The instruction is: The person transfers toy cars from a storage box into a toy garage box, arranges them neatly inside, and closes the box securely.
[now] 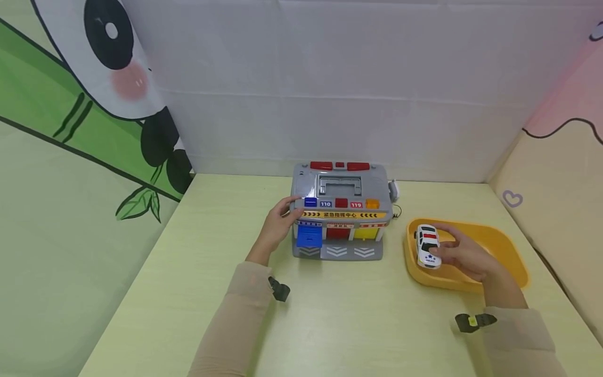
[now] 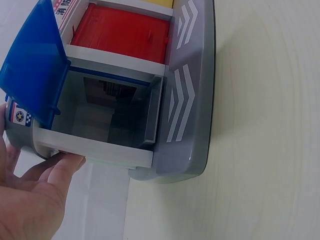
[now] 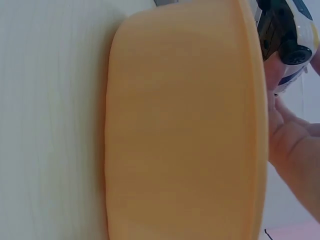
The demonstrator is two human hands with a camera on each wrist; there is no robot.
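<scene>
A grey toy emergency garage (image 1: 339,180) stands near the back of the table. Its blue door (image 1: 309,236) is swung up, and the left wrist view shows the hollow bay (image 2: 100,107) behind it. The red door (image 2: 122,35) beside it is down. My left hand (image 1: 275,230) holds the garage by its upper left edge, with fingers (image 2: 65,167) against the side wall. My right hand (image 1: 466,256) pinches a white toy police car (image 1: 427,246) above the left end of a yellow tray (image 1: 511,251). In the right wrist view, the tray's wall hides part of that hand.
The yellow tray sits on the light wood-patterned table (image 1: 325,319), to the right of the garage. A small grey-and-white piece (image 1: 393,191) with a coiled cord hangs at the garage's right side. Printed cloth walls (image 1: 330,68) border the table.
</scene>
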